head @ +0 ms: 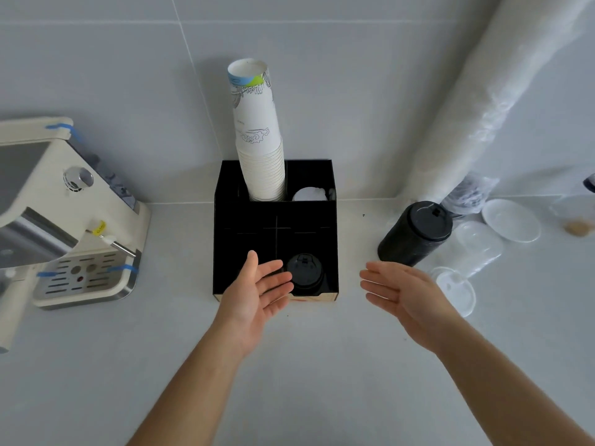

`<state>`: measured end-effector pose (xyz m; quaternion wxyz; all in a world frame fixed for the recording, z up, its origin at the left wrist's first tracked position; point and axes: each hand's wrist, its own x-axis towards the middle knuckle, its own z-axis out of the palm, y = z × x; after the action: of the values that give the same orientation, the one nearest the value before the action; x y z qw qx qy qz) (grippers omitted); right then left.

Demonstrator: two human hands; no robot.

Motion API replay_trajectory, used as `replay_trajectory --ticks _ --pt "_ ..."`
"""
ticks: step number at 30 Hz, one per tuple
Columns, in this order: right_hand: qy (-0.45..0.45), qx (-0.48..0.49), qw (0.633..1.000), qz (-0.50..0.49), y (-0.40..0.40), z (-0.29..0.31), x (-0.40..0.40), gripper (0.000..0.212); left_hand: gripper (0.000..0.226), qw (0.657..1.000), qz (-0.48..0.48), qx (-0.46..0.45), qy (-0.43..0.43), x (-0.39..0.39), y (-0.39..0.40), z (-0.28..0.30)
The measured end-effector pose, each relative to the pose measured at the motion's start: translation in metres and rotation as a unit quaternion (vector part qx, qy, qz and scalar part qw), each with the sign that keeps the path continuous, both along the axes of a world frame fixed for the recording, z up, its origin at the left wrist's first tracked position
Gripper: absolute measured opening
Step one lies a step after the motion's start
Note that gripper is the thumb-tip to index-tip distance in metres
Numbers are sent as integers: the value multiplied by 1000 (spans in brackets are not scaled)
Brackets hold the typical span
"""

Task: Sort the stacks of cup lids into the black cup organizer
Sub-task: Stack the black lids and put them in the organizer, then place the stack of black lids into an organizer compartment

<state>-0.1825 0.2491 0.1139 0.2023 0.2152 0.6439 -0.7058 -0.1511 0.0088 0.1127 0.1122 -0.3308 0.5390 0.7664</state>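
Grey counter point(322, 365), left hand point(254, 294) spread empty, right hand point(405, 297) spread empty

Black lid stack point(304, 274) was seated in the black organizer's point(225, 220) front-right slot. A taller black stack point(415, 233) was left leaning on the counter, right of it.

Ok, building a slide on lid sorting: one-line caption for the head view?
Open left hand and right hand flank black organizer; black lid stack waits outside.

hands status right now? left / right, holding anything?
Left hand: open, palm up, empty, in front of the black cup organizer.
Right hand: open, fingers extended, empty, near the stack of black lids on the counter.
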Motion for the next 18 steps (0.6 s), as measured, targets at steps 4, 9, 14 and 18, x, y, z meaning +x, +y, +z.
replay_trajectory --ticks 4,9,14,18 --pt "15 -16 999 -36 33 11 12 21 55 1000 8 -11 23 12 -2 15" --pt "41 -26 997 -58 72 25 17 24 55 999 6 -16 48 13 17 31" --pt "62 -22 996 -68 110 35 14 24 53 998 -3 -11 61 5 54 36" --pt "66 -17 996 -65 141 37 4 24 52 998 -11 -9 61 -5 86 37"
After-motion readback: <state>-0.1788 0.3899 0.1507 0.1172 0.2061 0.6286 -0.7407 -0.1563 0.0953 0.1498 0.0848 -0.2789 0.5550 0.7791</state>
